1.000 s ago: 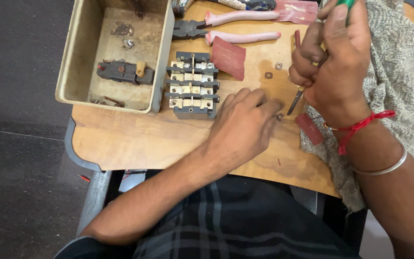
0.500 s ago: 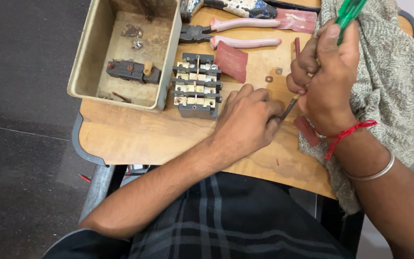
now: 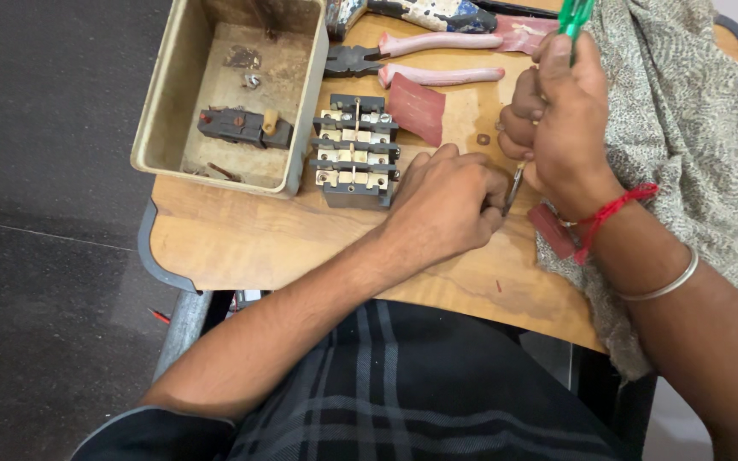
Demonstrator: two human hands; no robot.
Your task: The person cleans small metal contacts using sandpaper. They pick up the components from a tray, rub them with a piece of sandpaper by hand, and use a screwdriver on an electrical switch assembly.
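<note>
Head view: our right hand (image 3: 561, 119) has its fingers curled tight around a green-handled screwdriver (image 3: 574, 17), the metal tip (image 3: 514, 183) angled down to where our left hand (image 3: 446, 201) sits fist-like on the wooden table (image 3: 241, 239). The left fingers are pressed together over something small at the tip; what it is we cannot tell, the knuckles hide it. Risk as we judge it: the tip sits right against the left fingertips, so a slip under pressure could jab them or flick the small piece off the table edge. A loose nut (image 3: 483, 138) lies just beyond. Left of the hand stands a dark switch block (image 3: 354, 152) with brass terminals, with a red pad (image 3: 416, 107) and pink-handled pliers (image 3: 420, 60) behind it. The tan metal box (image 3: 160, 128) holds another dark switch part (image 3: 241, 126), a few screws and grit. A patterned cloth (image 3: 685, 128) drapes the right side.
</note>
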